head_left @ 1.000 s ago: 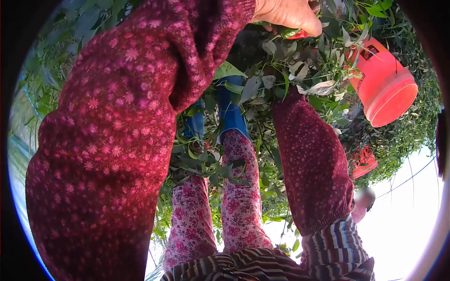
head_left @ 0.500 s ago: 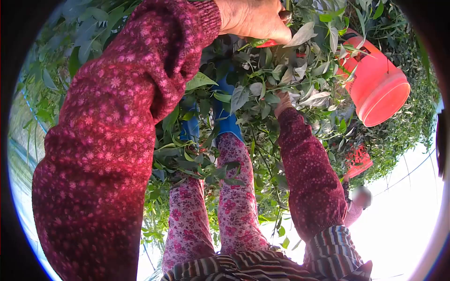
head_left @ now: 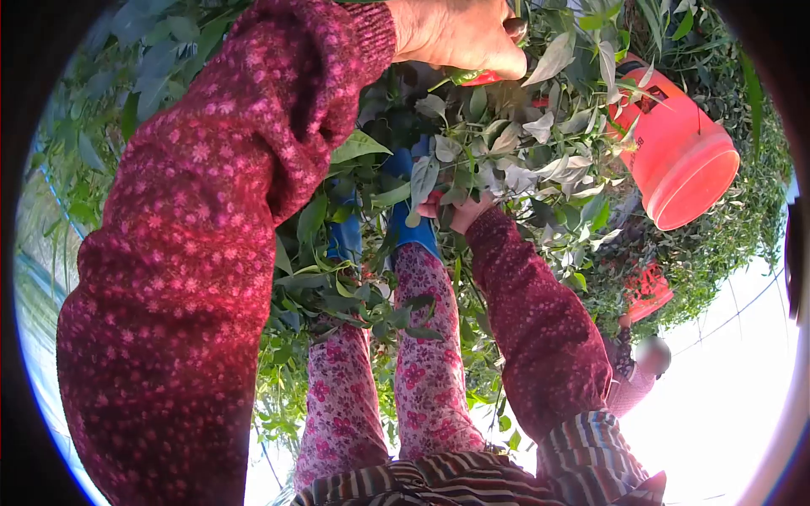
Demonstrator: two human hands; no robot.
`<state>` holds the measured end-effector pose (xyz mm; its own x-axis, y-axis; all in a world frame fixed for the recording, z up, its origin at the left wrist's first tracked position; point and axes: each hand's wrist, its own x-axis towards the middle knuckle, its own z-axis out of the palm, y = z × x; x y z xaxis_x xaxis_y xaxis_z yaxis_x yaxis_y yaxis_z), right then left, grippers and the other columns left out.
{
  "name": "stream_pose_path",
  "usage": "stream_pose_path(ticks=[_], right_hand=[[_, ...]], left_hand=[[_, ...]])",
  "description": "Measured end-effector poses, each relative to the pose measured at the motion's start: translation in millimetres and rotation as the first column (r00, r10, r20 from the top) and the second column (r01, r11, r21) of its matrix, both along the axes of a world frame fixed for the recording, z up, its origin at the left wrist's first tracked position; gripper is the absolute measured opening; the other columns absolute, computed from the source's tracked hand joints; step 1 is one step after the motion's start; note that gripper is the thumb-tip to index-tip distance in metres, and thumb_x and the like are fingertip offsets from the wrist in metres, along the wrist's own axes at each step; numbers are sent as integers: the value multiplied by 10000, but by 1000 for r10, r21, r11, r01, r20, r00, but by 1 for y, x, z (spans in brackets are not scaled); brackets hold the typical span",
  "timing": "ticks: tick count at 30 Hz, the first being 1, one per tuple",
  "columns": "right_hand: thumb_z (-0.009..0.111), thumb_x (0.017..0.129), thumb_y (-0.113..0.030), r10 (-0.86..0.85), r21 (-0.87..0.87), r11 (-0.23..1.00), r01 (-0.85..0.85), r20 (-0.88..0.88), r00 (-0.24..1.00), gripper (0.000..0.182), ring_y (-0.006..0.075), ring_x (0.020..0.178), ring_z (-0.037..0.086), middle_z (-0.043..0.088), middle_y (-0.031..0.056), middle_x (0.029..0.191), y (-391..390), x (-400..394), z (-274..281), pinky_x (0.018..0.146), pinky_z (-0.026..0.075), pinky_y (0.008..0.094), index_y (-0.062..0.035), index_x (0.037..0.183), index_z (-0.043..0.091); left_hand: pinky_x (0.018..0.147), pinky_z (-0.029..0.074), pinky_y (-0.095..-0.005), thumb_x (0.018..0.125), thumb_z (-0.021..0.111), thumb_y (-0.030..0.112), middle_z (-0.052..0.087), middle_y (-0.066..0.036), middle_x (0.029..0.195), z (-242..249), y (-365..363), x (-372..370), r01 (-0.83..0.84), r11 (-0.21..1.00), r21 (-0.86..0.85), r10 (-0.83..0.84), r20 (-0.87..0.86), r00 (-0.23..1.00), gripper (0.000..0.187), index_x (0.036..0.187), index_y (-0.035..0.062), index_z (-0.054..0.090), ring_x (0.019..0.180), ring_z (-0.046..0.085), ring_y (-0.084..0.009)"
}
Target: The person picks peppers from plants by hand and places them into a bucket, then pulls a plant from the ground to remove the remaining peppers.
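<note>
My left hand [head_left: 464, 38], at the top of the head view, is closed around a red pepper [head_left: 483, 78] with a green stem; part of the hand lies beyond the frame edge. My right hand [head_left: 471, 211] is among the leaves of the plant [head_left: 540, 164], just right of a blue boot [head_left: 409, 223]. Its fingers are bent and partly covered by leaves. Something reddish shows at the fingertips, too hidden to name. Both arms wear dark red flowered sleeves.
A red bucket [head_left: 675, 152] hangs or stands among the foliage at the upper right. Farther off, another person [head_left: 629, 384] has an arm raised to a second red container [head_left: 647, 291]. Leafy stems surround my flowered trouser legs [head_left: 426, 363].
My right hand has moved left and slightly down in the frame, from deep in the foliage to beside the blue boot. My left hand stays on the red pepper.
</note>
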<state>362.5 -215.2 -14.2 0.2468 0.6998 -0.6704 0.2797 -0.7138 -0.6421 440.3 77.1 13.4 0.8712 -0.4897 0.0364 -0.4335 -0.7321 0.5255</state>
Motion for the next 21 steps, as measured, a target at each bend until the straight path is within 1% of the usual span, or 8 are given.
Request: stream_pose_path(ticks=[2,3,4,5,7,10,14,21], right_hand=[[670,800,-318,21,-96,995,-34,-139,990,430,257,881,618,653,79,970,17,-13,-17,805,491,403,-68,1140,582],[668,800,-318,38,-141,988,-63,-178,983,429,257,885,617,653,80,972,25,-19,-25,808,489,403,-70,1140,583],[667,801,-319,39,-163,984,-71,-196,980,428,257,888,616,653,80,974,32,-23,-36,811,487,403,-71,1140,583],[665,801,-319,39,-181,981,-68,-163,986,427,257,892,615,652,81,976,40,-25,-50,814,486,403,-72,1140,584],[662,802,-319,9,-203,979,-15,-32,999,424,257,899,614,652,82,981,59,-22,-84,820,482,403,-74,1140,585],[658,803,-320,21,-289,957,13,115,993,421,256,910,611,651,84,988,78,-19,-127,830,476,403,-78,1140,587],[652,805,-321,32,-356,934,39,193,981,417,255,924,607,651,87,997,79,-20,-150,842,469,402,-82,1140,589],[642,808,-323,-161,-251,952,177,82,983,409,254,949,601,649,91,1013,50,-23,-96,864,456,402,-90,1141,594]], left_hand=[[472,380,-371,792,577,172,407,-95,602,10,8,3,60,996,-68,-65,-74,995,208,680,38,466,517,499,-230],[501,395,-367,792,584,167,446,-110,606,0,6,4,32,989,-141,-45,-91,995,199,690,28,485,523,500,-231],[524,408,-368,799,564,147,490,-122,609,3,4,7,-353,898,-263,185,-504,844,186,680,19,501,533,499,-235],[533,414,-370,800,557,155,495,-124,605,27,10,8,-427,860,-279,175,-625,761,185,694,10,513,535,499,-236],[543,419,-372,801,551,164,501,-126,600,42,16,10,-497,822,-277,149,-739,657,188,708,2,526,537,498,-236],[552,418,-382,786,568,175,503,-132,607,31,17,10,-342,896,-283,104,-616,781,182,740,0,545,553,506,-241],[553,408,-375,790,579,183,499,-119,605,28,15,3,-360,881,-307,105,-616,781,192,728,6,541,553,493,-225],[556,390,-362,796,598,197,492,-95,603,21,14,-4,-462,815,-349,129,-669,732,212,707,15,535,553,471,-197]])
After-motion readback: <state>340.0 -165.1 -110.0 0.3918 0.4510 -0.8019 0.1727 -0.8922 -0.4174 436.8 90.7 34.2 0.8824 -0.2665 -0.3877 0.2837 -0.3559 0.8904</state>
